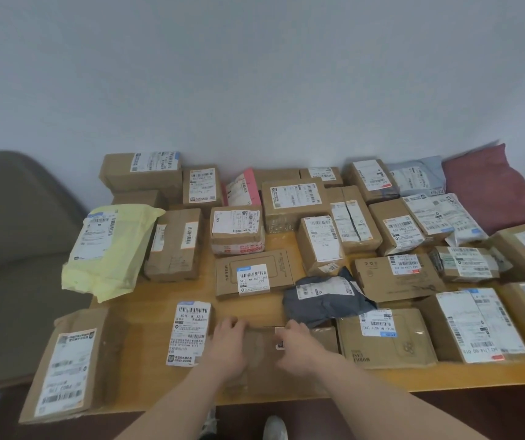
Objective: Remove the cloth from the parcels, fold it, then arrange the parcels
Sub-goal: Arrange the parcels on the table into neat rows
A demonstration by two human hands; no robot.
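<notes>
Flat box: brown card, taped, lying at the near table edge. Left hand and right hand are curling fingers over its far edge, likely to shift it. Surrounding parcels: rigid cartons, a crinkled yellow bag, a grey bag. No cloth is covering them.

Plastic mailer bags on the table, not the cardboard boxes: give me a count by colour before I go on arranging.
yellow bag: 1
dark grey bag: 1
pale blue-grey bag: 1
white bag: 1
Total: 4
The pink-edged parcel at the back is not counted; I cannot tell whether it is a bag or a box.
</notes>
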